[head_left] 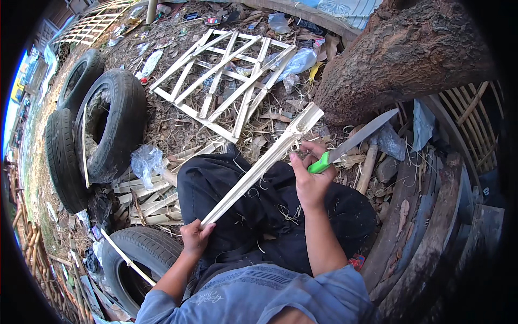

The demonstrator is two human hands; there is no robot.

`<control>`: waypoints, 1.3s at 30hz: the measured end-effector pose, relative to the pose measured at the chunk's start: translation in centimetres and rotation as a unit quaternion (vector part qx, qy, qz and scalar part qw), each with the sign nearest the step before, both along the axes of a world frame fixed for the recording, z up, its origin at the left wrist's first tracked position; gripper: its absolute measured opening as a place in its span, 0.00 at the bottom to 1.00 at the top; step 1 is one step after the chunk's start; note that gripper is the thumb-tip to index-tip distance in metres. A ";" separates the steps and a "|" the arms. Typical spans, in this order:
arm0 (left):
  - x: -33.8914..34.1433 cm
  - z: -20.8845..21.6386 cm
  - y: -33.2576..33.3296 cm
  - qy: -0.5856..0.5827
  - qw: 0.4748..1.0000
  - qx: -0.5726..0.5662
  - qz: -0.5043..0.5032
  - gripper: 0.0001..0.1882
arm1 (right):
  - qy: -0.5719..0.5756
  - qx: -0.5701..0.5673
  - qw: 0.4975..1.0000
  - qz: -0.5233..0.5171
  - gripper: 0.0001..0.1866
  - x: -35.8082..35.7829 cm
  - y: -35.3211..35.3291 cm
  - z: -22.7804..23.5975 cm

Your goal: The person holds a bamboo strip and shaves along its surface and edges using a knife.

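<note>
My left hand (196,236) is closed round the near end of a long pale bamboo strip (253,171), which slants up and away to the right across my lap. Its far end is wider, with a rough node below the tip. In my right hand (314,183) is a knife with a bright green handle (319,162); its long grey blade (364,133) points up to the right, apart from the strip. Some fingers of that hand are stretched toward the bamboo near its node; whether they touch it I cannot tell. Thin shavings (291,213) lie on my dark trousers.
A bamboo lattice frame (216,70) lies on the littered ground ahead. Split bamboo pieces (154,202) are piled left of my knees. Old tyres (123,121) stand further left. A thick tree trunk (399,59) leans at the right, above curved planks (399,227).
</note>
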State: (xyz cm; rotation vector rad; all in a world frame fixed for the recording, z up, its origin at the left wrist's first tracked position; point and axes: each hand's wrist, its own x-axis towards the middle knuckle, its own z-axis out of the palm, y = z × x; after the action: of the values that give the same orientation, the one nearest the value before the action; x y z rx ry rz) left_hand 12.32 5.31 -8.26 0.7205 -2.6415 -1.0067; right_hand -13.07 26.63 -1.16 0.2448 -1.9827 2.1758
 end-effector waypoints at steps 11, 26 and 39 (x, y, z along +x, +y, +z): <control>-0.1 0.2 0.1 -0.007 1.000 -0.008 0.003 0.25 | 0.235 0.128 0.962 -0.064 0.06 -1.9 -0.5 0.4; 0.1 -0.7 0.1 0.031 1.000 -0.005 0.000 0.28 | -0.362 -0.467 0.792 0.154 0.08 -0.2 -0.8 0.8; 0.4 -0.8 0.0 0.042 0.999 0.000 -0.006 0.29 | -0.430 -0.641 0.596 0.220 0.09 0.8 0.7 2.8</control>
State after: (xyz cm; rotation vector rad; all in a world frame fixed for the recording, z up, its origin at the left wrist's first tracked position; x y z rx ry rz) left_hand 12.72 5.36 -9.10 0.6478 -2.5781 -1.0161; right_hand -12.26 27.31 1.63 -0.7321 0.2004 3.7600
